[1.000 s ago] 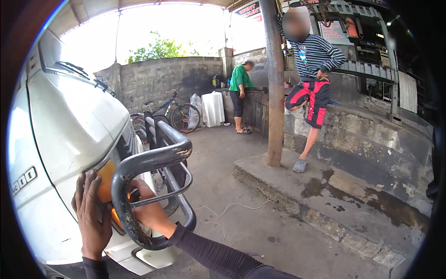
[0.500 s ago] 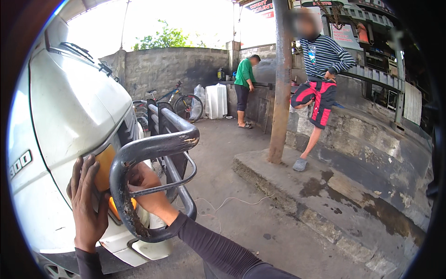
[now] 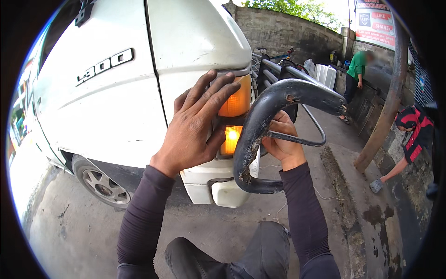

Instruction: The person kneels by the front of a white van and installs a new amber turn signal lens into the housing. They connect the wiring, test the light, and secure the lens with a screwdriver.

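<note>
My left hand (image 3: 193, 125) lies against the front corner of a white van (image 3: 200, 42), fingers stretched out, with fingertips over the upper amber corner lamp (image 3: 238, 103). Below them, the lower amber lamp (image 3: 231, 138) glows brightly next to my thumb. My right hand (image 3: 287, 144) reaches in behind the bent black tube of the bull bar (image 3: 253, 123), close to its thinner black rod (image 3: 297, 136). Its fingers are curled and partly hidden by the tube; whatever they grip cannot be made out.
The van's front wheel (image 3: 103, 186) stands at left. A thin wire (image 3: 327, 197) trails over the concrete floor. At right are a rusty post (image 3: 385, 125) on a raised ledge and a person in red and black shorts (image 3: 416, 130). Farther back, a person in green (image 3: 357, 65) stands near the wall.
My view has swung left and downward, bringing the van's side, its wheel and my knees into sight. Both hands stay around the lamps and the bull bar.
</note>
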`<state>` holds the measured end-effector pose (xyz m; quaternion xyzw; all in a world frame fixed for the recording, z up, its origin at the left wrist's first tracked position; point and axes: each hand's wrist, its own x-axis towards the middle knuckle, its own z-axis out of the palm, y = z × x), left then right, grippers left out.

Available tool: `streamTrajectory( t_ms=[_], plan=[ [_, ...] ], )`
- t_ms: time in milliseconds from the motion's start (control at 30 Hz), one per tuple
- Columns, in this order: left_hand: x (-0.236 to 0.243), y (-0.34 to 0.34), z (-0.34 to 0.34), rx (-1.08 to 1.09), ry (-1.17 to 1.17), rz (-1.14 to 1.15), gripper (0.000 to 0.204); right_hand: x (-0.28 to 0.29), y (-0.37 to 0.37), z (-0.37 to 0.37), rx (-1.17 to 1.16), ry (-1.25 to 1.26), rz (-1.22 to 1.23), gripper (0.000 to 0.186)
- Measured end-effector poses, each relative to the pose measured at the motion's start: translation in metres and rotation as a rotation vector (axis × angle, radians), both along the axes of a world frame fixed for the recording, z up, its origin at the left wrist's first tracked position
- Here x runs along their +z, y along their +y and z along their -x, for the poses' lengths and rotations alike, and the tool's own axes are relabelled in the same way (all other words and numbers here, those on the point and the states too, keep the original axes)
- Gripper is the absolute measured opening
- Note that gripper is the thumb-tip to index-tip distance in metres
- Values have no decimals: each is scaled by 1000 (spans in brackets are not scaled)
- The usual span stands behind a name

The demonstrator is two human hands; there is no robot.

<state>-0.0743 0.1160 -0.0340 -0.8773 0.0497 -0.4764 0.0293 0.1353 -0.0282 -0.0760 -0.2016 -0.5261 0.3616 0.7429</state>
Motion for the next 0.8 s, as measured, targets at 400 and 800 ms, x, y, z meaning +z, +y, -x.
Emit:
streamTrajectory(
  t_ms=[400, 800],
  plan=[
    [0, 2, 1, 20, -11, -47, 86, -1, 2, 4, -187, -32, 61, 24],
    [-2, 4, -3, 9, -52, -70, 86, -14, 15, 26, -597, -63, -45, 16]
  ],
)
